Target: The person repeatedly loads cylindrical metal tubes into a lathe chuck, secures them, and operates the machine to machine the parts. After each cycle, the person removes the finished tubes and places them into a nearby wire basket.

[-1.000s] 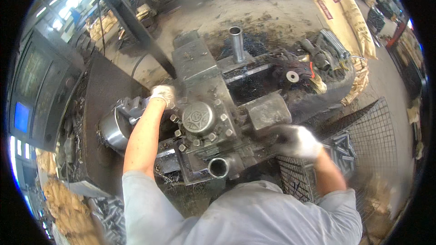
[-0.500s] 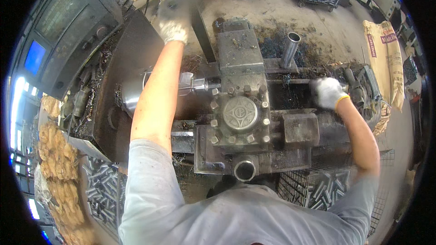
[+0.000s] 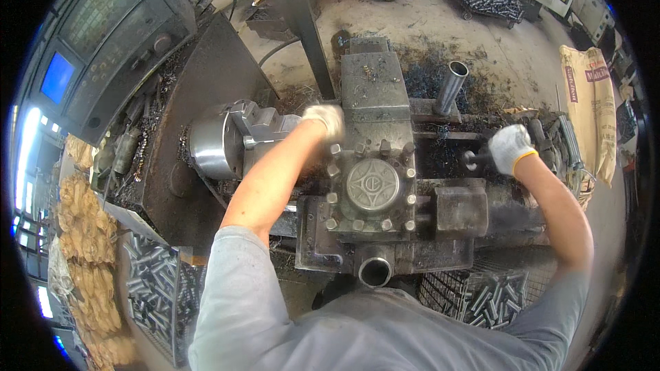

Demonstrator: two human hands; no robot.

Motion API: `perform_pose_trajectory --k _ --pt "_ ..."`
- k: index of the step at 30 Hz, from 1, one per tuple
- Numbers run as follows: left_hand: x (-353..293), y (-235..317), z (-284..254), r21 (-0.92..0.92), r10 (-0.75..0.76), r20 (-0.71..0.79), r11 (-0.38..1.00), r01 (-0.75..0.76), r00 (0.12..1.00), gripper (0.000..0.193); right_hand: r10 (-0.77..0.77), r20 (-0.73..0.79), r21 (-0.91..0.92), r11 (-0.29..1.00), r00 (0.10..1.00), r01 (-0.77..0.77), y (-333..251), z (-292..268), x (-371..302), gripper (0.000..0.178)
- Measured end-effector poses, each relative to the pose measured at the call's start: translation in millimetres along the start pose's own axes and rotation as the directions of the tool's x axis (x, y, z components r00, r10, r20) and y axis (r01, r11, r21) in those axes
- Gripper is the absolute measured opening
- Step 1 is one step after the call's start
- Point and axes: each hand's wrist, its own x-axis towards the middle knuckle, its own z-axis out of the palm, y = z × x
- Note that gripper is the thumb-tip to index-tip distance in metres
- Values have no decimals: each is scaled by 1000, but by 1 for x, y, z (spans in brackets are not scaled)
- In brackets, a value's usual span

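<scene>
My left hand (image 3: 326, 122), in a pale glove, is against the left side of the lathe's tool post (image 3: 375, 144); its fingers are blurred and partly hidden. To its left is the shiny chuck (image 3: 214, 143) with stepped jaws (image 3: 258, 124). My right hand (image 3: 510, 149), in a white glove with a yellow cuff, is closed around a dark tool with a round metal end (image 3: 470, 159), right of the tool post. The tool's exact kind is unclear. A metal tube (image 3: 451, 88) stands upright behind; another tube end (image 3: 375, 272) shows at the front of the post.
Cut tubes (image 3: 152, 278) fill a bin at lower left, with more in a wire basket (image 3: 496, 299) at lower right. A dark metal guard (image 3: 199, 82) and control screen (image 3: 58, 77) stand left. Paper sacks (image 3: 591, 106) are at right. Shavings cover the floor behind.
My left hand has come down and right from beyond the chuck to the tool post, uncovering the chuck. My right hand has shifted slightly, and the round metal end now shows. The view has moved a little.
</scene>
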Motion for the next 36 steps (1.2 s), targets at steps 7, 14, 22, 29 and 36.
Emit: perform_pose_trajectory --k 7,14,22,29,36 --pt "18 -70 -71 -917 -576 -243 398 9 781 82 61 -456 443 881 888 167 -15 -82 7 28" --pt "-99 -33 -10 58 25 -343 998 -6 939 43 -192 -422 553 720 886 419 -102 -133 88 33" --pt "-78 -26 43 106 32 -653 993 49 757 17 -286 -529 519 636 799 572 -147 -125 124 35" --pt "-78 -27 45 143 51 -617 989 49 785 18 -281 -639 476 587 716 654 -147 -113 136 35" --pt "-74 -28 48 119 45 -620 992 37 783 20 -342 -544 452 651 767 610 -152 -115 140 39"
